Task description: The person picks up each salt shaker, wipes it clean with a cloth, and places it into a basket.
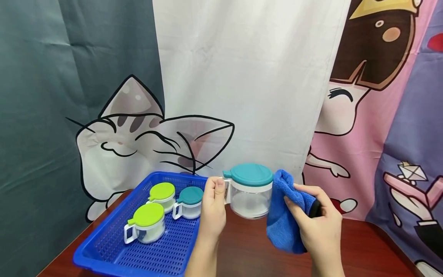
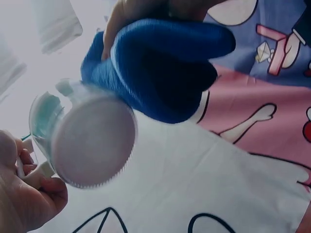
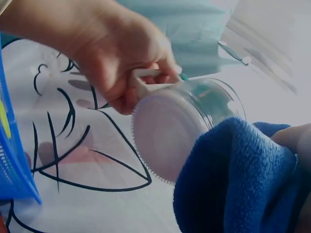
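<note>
My left hand (image 1: 214, 206) grips the white handle of a clear jar (image 1: 250, 200) with a teal lid (image 1: 252, 175), held up above the table. In the left wrist view the underside of the jar (image 2: 95, 141) faces the camera. Folded blue cloth (image 1: 287, 219) hangs from my right hand (image 1: 320, 221), pinched between thumb and fingers. The cloth's edge meets the right side of the jar. From the right wrist view, the blue cloth (image 3: 243, 179) overlaps part of the jar (image 3: 167, 136), and the left hand (image 3: 126, 58) is curled round the handle.
On the reddish-brown table (image 1: 249, 246) at the left stands a blue plastic basket (image 1: 104, 246). It holds two jars with lime-green lids (image 1: 148, 214) and a smaller teal-lidded jar (image 1: 191, 196), all with handles. A printed cartoon curtain (image 1: 249, 84) hangs behind the table.
</note>
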`<state>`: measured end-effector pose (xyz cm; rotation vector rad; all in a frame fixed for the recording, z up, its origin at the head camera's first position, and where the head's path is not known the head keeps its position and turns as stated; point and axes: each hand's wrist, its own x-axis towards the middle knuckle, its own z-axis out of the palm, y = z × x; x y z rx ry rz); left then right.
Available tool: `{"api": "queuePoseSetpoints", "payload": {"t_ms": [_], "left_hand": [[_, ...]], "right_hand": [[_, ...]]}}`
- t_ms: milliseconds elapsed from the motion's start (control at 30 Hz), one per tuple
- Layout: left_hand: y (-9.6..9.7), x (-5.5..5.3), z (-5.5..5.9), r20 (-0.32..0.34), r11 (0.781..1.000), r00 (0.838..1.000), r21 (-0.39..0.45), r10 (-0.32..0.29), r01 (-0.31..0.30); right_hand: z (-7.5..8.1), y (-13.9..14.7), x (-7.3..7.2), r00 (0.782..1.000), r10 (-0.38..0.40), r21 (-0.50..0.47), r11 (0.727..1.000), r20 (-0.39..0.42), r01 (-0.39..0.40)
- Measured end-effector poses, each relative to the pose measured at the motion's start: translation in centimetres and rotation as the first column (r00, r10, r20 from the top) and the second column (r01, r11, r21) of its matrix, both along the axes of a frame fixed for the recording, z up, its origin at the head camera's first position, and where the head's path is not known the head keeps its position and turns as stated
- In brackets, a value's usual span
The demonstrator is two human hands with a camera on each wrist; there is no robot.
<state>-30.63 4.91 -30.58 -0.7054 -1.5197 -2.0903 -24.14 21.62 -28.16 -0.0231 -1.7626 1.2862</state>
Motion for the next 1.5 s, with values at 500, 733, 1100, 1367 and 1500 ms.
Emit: {"api": "queuePoseSetpoints", "payload": {"t_ms": [500, 733, 1100, 1367, 1500], "left_hand": [[1.6, 2.8, 1.4, 0.055, 0.979, 0.977, 0.031, -0.205, 0.203], [2.3, 3.1, 1.2, 0.015, 0.987, 0.996, -0.132, -0.093, 0.094], [2.1, 2.9, 1.3, 0.050, 0.981, 0.996, -0.174, -0.075, 0.082], [1.8, 2.1, 0.8, 0.073, 0.983, 0.997, -0.184, -0.004, 0.017], [1.3, 1.0, 0.4, 0.046, 0.967, 0.995, -0.244, 0.089, -0.076]], "right_hand": [[0.1, -1.4, 0.3, 0.921, -0.072, 0.172, 0.974, -0.383, 0.148], [-0.1, -2.7, -0.1, 0.893, -0.021, 0.245, 0.959, -0.449, 0.145], [-0.4, -2.9, -0.9, 0.862, -0.015, 0.285, 0.941, -0.506, 0.183], [-0.6, -1.8, -0.9, 0.919, 0.066, 0.267, 0.963, -0.390, 0.045], [-0.2, -0.2, -0.2, 0.974, -0.050, 0.132, 0.988, -0.220, 0.081]]}}
